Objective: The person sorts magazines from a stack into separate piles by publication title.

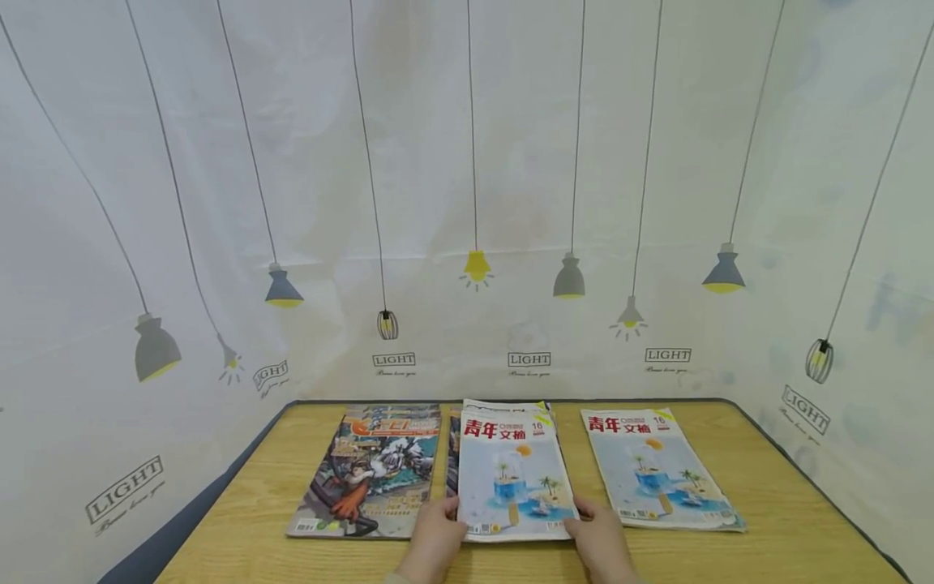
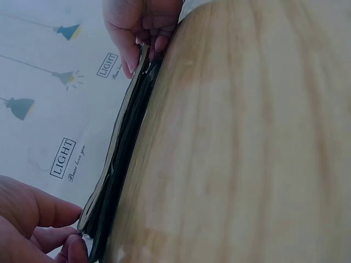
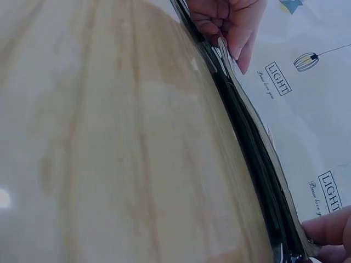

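Observation:
A white magazine (image 1: 514, 478) with red Chinese lettering and an ice-pop beach picture lies in the middle, over other magazines (image 2: 118, 181) whose dark edges show beneath it. My left hand (image 1: 435, 535) pinches its near left corner. At the near right corner my right hand (image 1: 601, 539) pinches it as well. Thumbs are on top and fingers curl under the edge, as both wrist views show. The left hand (image 2: 33, 224) is at the lower left of its own wrist view. The right hand (image 3: 332, 235) fills the lower right corner of the other.
Left of the middle pile lies a stack of colourful comic-style magazines (image 1: 372, 478). A white magazine (image 1: 660, 470) with the same cover lies to the right. All rest on a wooden table (image 1: 788, 535), with a lamp-printed white sheet (image 1: 423, 186) behind and around it.

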`<act>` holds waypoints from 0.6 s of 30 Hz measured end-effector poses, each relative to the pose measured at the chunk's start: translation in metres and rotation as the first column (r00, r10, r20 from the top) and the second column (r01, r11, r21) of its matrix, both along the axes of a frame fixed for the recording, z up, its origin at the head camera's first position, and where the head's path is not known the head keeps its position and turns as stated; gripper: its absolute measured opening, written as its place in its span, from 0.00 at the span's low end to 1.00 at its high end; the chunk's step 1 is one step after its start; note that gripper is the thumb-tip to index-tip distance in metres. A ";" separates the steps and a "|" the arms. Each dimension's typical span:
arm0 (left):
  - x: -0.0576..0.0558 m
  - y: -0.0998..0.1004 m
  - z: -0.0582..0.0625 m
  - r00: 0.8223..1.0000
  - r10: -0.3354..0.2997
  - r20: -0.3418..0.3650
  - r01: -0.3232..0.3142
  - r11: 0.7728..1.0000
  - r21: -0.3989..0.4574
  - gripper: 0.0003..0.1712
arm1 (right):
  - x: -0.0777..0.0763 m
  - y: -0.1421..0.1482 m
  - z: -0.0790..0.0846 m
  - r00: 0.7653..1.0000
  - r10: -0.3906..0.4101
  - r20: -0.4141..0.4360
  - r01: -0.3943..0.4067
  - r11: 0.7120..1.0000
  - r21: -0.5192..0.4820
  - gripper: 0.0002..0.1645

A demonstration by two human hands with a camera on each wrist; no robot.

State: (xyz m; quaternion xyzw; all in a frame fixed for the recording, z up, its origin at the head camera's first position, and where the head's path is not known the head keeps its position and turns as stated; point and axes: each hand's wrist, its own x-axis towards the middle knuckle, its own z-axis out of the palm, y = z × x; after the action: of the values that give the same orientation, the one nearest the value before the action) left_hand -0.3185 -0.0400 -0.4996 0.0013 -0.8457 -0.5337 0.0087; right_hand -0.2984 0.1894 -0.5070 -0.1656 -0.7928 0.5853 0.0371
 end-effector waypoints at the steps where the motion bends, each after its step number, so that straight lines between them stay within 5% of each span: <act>1: 0.001 -0.001 0.001 1.000 -0.005 0.023 0.005 1.000 0.003 0.30 | 0.002 0.000 0.001 1.000 0.004 0.006 -0.004 1.000 0.008 0.30; 11: 0.009 -0.016 0.002 0.978 -0.099 0.185 0.109 0.993 -0.043 0.29 | 0.016 0.006 0.004 0.995 0.090 0.049 -0.098 0.974 0.206 0.30; 18: 0.016 -0.019 0.000 0.975 -0.104 0.194 0.112 0.993 -0.032 0.30 | 0.019 0.010 0.006 0.980 0.125 0.158 -0.162 0.953 0.256 0.33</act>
State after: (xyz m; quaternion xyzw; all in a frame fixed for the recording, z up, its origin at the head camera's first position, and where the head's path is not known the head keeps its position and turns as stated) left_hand -0.3022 -0.0586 -0.4994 0.0065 -0.8526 -0.5125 -0.1021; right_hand -0.2797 0.1997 -0.5007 -0.1416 -0.8751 0.4612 -0.0391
